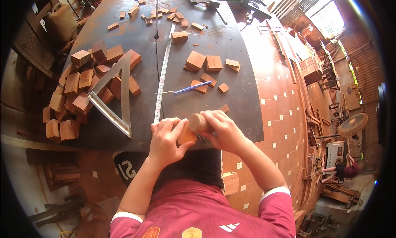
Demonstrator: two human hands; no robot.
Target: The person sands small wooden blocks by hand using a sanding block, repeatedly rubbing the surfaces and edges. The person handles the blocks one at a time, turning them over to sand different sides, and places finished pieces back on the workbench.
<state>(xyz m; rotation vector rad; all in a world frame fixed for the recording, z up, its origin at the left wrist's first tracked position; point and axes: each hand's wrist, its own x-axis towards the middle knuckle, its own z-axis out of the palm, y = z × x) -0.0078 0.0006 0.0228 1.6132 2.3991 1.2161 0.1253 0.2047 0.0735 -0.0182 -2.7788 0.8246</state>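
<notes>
While the left hand [167, 139] has its grip closed on a wooden block [187, 135], thumb bent round the near side, the right hand [222, 128] is clamped around a round-ended wooden piece [197, 123] just beside it. Both sit at the tabletop's [243, 114] near edge, tape measure [163, 67] running away past the left hand. Can't tell if the pieces touch.

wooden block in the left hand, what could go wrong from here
The wooden block in the left hand is near the close edge of the table, so a slip might drop it. The round wooden piece in the right hand is close to the left hand, so a finger could get pinched. The unheld blue pen might roll if nudged.
</notes>
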